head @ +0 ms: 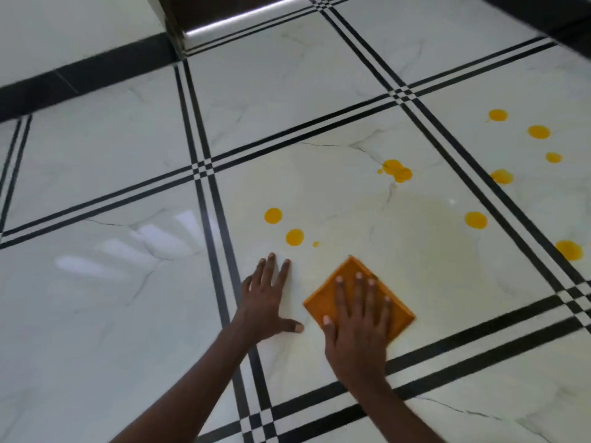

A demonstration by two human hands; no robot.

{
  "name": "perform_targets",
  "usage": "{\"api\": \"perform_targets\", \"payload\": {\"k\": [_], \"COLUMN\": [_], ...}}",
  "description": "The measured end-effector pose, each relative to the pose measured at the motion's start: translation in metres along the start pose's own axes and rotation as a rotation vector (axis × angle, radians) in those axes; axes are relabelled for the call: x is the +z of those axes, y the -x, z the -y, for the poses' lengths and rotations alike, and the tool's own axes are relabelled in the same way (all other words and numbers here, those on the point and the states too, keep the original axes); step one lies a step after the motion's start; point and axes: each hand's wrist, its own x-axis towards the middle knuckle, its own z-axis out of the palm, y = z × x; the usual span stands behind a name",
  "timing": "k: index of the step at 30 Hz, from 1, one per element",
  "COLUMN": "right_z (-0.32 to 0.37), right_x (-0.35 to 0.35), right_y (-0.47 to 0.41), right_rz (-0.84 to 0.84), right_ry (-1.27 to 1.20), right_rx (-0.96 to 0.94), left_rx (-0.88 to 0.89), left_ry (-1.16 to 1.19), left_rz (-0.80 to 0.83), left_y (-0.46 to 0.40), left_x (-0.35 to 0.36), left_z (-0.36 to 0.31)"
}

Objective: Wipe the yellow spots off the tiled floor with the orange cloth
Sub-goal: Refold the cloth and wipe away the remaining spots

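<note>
Orange square cloth point(358, 298), soft, light and folded flat on the glossy white tiled floor point(415, 244), sits pinned under your flat, spread right hand point(358, 324); keep that palm pressure as you slide toward the yellow spots point(294, 237), left hand point(267, 298) splayed flat on the tile, holding nothing.

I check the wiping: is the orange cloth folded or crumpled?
Folded flat: the orange cloth shows a neat square with straight edges under the right hand.
</note>
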Motion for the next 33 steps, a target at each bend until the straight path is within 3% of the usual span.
{"api": "perform_targets", "payload": {"k": [2, 4, 7, 9, 10, 13, 16, 17, 20, 24, 25, 28, 31, 33], "right_z": [-0.004, -0.025, -0.064, -0.051, -0.031, 0.018, 0.037, 0.037, -0.003, -0.035, -0.022, 0.039, 0.077, 0.072], "right_x": [0.01, 0.017, 0.011, 0.003, 0.0, 0.016, 0.037, 0.04, 0.033, 0.006, 0.006, 0.022, 0.043, 0.054], "right_y": [-0.069, -0.147, -0.179, -0.13, -0.095, -0.04, -0.132, -0.169, -0.224, -0.135, -0.105, -0.076, -0.161, -0.241], "right_rz": [0.044, 0.042, -0.041, -0.115, -0.105, 0.034, 0.086, 0.096, 0.044, -0.072, -0.065, 0.025, 0.092, 0.061], "right_ry": [0.006, 0.03, 0.027, 0.01, 0.037, 0.036, 0.062, 0.063, 0.04, 0.015, 0.035, 0.003, 0.049, 0.066], "right_rx": [-0.235, -0.294, -0.008, 0.233, 0.216, -0.278, -0.603, -0.582, -0.222, 0.211, 0.233, -0.101, -0.559, -0.545], "left_rx": [-0.017, -0.061, -0.096, -0.101, -0.098, -0.096, -0.126, -0.136, -0.144, -0.148, -0.148, -0.152, -0.173, -0.18], "left_ry": [-0.001, -0.019, -0.056, -0.072, -0.067, -0.025, 0.013, 0.017, -0.009, -0.02, -0.022, -0.025, -0.022, -0.017], "left_rz": [-0.009, -0.03, 0.021, 0.044, 0.055, 0.047, -0.017, -0.031, -0.028, -0.033, -0.035, -0.03, -0.054, -0.053], "left_y": [-0.004, -0.011, -0.022, -0.027, -0.029, -0.032, -0.027, -0.027, -0.029, -0.03, -0.03, -0.031, -0.032, -0.034], "left_x": [-0.013, -0.027, -0.041, -0.044, -0.046, -0.045, -0.04, -0.038, -0.037, -0.038, -0.039, -0.038, -0.037, -0.036], "left_z": [0.016, 0.04, 0.075, 0.086, 0.089, 0.089, 0.094, 0.096, 0.094, 0.092, 0.092, 0.089, 0.088, 0.088]}}
